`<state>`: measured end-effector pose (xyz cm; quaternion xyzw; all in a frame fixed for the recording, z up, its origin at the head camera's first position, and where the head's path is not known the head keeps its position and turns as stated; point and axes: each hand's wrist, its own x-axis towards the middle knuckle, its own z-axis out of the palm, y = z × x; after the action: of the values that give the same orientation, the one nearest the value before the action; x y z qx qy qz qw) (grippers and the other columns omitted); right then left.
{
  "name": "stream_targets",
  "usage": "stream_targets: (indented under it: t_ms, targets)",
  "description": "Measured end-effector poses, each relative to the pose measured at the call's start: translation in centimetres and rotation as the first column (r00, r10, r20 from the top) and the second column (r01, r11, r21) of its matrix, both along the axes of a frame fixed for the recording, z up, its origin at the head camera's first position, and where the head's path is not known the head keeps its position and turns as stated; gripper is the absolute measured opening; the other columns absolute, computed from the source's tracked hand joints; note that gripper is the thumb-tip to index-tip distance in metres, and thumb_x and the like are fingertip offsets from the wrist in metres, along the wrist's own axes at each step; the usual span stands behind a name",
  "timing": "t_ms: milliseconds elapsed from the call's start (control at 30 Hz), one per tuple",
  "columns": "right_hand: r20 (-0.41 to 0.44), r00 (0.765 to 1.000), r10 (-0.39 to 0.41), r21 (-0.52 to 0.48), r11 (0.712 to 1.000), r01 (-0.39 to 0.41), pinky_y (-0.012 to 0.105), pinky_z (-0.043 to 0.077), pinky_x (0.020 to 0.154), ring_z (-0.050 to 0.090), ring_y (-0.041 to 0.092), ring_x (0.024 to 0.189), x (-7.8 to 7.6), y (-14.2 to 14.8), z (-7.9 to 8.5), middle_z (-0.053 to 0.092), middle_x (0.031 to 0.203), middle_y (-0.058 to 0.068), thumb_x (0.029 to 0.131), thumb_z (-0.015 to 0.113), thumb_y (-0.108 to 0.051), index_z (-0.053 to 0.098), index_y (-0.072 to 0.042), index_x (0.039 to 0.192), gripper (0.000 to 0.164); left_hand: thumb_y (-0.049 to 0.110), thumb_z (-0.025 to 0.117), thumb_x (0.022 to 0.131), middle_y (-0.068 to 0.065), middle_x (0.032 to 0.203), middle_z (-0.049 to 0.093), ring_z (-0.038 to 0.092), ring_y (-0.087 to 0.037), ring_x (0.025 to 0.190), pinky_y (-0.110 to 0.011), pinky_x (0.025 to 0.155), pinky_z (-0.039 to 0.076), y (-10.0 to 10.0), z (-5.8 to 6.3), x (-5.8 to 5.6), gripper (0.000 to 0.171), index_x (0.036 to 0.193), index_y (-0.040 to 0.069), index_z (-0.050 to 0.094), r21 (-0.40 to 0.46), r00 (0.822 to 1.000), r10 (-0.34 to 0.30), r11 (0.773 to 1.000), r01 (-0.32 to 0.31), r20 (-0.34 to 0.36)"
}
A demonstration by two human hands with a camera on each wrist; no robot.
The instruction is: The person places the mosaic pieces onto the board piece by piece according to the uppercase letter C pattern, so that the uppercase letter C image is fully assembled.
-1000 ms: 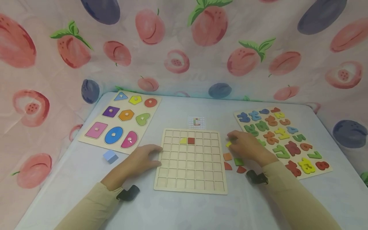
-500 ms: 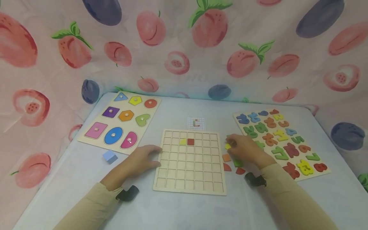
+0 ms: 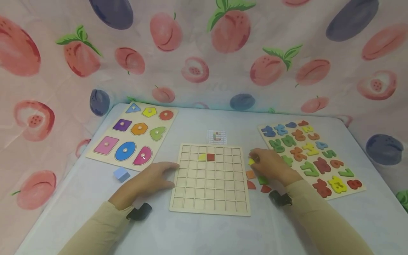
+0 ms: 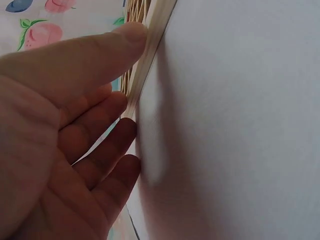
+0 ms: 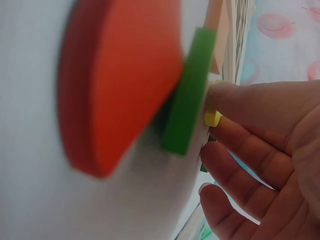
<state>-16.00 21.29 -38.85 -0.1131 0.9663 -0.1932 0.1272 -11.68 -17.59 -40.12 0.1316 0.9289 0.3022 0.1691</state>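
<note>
The yellow piece [image 3: 251, 162] sits right of the frame's centre, just off the right edge of the grid board [image 3: 210, 187], pinched between the thumb and fingers of the right hand [image 3: 269, 164]. The right wrist view shows that grip edge-on — thumb on one side, forefinger on the other, the remaining fingers loosely bent.

The left hand [image 3: 151, 179], left of centre, has its thumb and fingers spread wide, their tips at the board's left edge; it holds nothing.

The board lies flat at the centre of the frame. In its second row from the top, a yellow triangle [image 3: 202, 157] occupies the third square from the left and a red square [image 3: 210, 157] the fourth. Just above the board lies a small pattern card [image 3: 217, 136].

Below the right hand are an orange piece [image 3: 250, 174], a green piece [image 3: 262, 180] and two red curved pieces [image 3: 251, 185], loose on the white counter [image 3: 210, 233]. A knobbed shape board [image 3: 111, 159] lies left of centre — a blue block [image 3: 122, 174] near its lower edge — and a number board [image 3: 350, 191] lies at the right. A fruit-print cloth [image 3: 223, 71] fills the upper frame.
</note>
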Motion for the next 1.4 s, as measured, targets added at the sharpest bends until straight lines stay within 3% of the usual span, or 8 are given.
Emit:
stream_targets:
  t_ms: [300, 800, 1400]
  targets:
    - [-0.002, 1.0, 0.004, 0.001, 1.0, -0.004, 0.052, 0.05, 0.096, 0.062, 0.035, 0.112, -0.13, -0.42, -0.03, 0.066, 0.121, 0.019, 0.09, 0.064, -0.01, 0.06, 0.002, 0.129, 0.04, 0.018, 0.083, 0.083, -0.006, 0.146, 0.053, 0.043, -0.031, 0.138, -0.048, 0.107, 0.043, -0.02, 0.08, 0.07, 0.067, 0.144, 0.015, 0.056, -0.006, 1.0, 0.025, 1.0, -0.025, 0.009]
    - [-0.023, 1.0, 0.01, -0.009, 1.0, -0.01, 0.052, 0.052, 0.093, 0.064, 0.035, 0.106, -0.24, -0.44, -0.19, 0.067, 0.116, 0.019, 0.089, 0.064, -0.008, 0.061, 0.004, 0.126, 0.038, 0.014, 0.082, 0.084, -0.007, 0.145, 0.053, 0.043, -0.031, 0.138, -0.049, 0.11, 0.039, 0.16, -0.18, -0.43, 0.065, 0.144, 0.013, 0.056, 0.018, 1.0, -0.006, 1.0, 0.006, 0.001]
    - [-0.01, 1.0, -0.009, -0.009, 1.0, 0.009, 0.051, 0.051, 0.093, 0.062, 0.033, 0.107, -0.36, -0.17, -0.52, 0.066, 0.119, 0.018, 0.09, 0.064, -0.01, 0.059, 0.003, 0.128, 0.041, 0.014, 0.082, 0.084, -0.008, 0.143, 0.055, 0.046, -0.031, 0.135, -0.048, 0.108, 0.042, 0.36, -0.48, -0.1, 0.065, 0.143, 0.011, 0.056, 0.014, 0.999, -0.025, 1.0, 0.025, -0.032]
